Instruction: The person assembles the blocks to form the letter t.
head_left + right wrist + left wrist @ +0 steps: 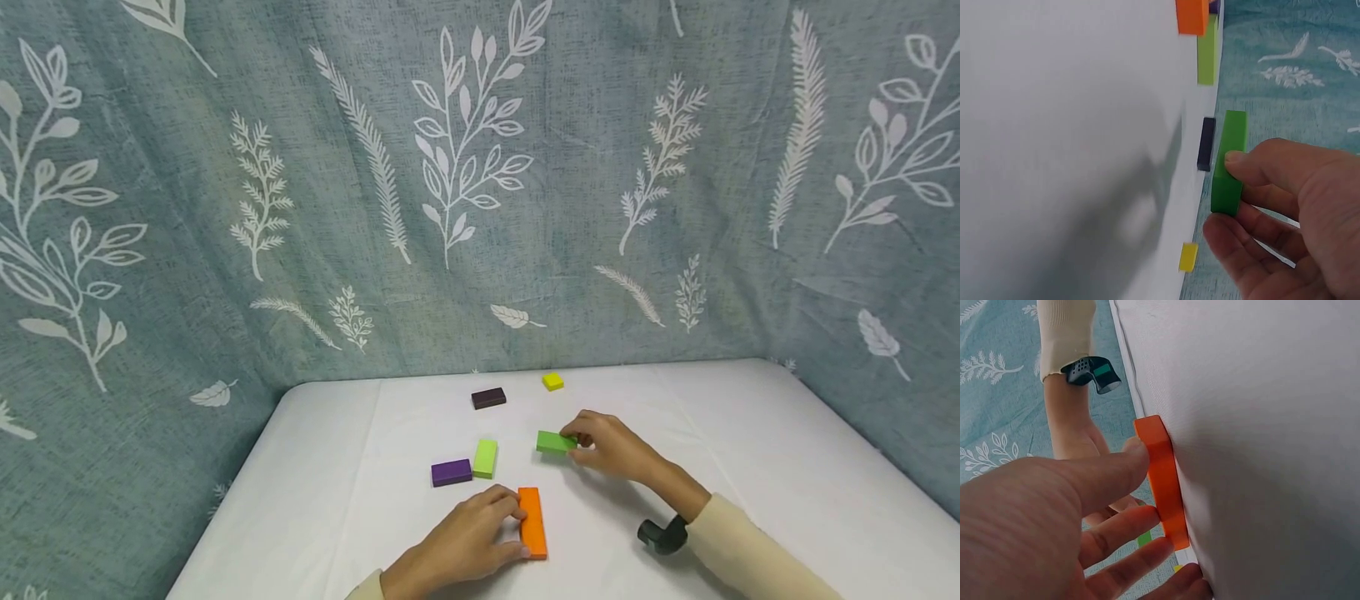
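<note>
My left hand (474, 537) lies beside a long orange block (533, 523), with the thumb and fingertips against its left side. In the left wrist view, the thumb touches near one end of the orange block (1163, 484) and two fingertips touch near the other. The right hand (611, 446) pinches a green block (553, 442) at its right end, between thumb and fingers. Seen from the right wrist, the thumb lies on one face of the green block (1229, 165), with fingers behind and below it.
A purple block (452, 473) lies beside a lime-green block (485, 459), left of centre. Farther back are a dark brown block (489, 398) and a small yellow block (552, 382). A patterned curtain (465, 308) hangs behind the white table (337, 500). A black device (663, 536) sits at the right wrist.
</note>
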Demonstrator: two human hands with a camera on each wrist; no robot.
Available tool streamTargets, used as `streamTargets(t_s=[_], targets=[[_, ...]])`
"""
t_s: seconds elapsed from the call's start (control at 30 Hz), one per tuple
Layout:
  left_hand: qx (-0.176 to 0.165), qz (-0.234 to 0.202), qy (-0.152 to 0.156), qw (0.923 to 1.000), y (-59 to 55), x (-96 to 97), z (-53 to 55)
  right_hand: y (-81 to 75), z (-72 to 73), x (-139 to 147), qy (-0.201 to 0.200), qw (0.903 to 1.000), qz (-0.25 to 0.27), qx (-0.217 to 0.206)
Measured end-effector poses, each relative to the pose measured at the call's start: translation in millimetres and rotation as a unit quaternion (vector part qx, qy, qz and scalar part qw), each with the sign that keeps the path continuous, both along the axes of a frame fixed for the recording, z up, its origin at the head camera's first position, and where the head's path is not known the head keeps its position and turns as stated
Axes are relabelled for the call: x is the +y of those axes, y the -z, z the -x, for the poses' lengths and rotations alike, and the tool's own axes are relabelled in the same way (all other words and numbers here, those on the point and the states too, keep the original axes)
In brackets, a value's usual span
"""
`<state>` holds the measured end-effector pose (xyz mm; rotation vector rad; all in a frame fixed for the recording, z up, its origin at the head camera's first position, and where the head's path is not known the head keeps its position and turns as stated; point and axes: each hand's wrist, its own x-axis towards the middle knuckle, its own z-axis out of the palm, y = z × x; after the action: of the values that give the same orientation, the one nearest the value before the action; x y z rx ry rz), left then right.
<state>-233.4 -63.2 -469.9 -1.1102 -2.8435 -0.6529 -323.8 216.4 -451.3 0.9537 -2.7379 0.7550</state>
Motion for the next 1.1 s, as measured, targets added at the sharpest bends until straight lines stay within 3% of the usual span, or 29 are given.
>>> streamTargets(t_s=[0.2, 0.4, 0.83, 0.97, 1.1], targets=[[0.010, -0.002, 0.006, 0.9999, 1.1, -1.2, 0.9, 1.4, -6.9, -8, -0.023, 0.9997, 0.002, 0.005], [-0.006, -0.007, 0.003, 1.0000, 3.2, -0.5, 0.7, 5.3, -14.4, -12, -0.037, 0.9993, 0.010, 0.001], [-0.003, -0.004, 0.007, 1.0000, 3.3, -1.2, 0.4, 21.1, -22.4, -16, -0.038, 0.9980, -0.007, -0.050], [0.011, -0.003, 0.008, 0.9999, 2.5, -1.3, 0.1, 20.6, -22.5, -17, -0.040, 0.9979, -0.001, -0.051], [0.001, -0.002, 0.003, 1.0000, 2.0, -1.3, 0.4, 19.3, -22.0, -18, -0.040, 0.9976, -0.004, -0.057]])
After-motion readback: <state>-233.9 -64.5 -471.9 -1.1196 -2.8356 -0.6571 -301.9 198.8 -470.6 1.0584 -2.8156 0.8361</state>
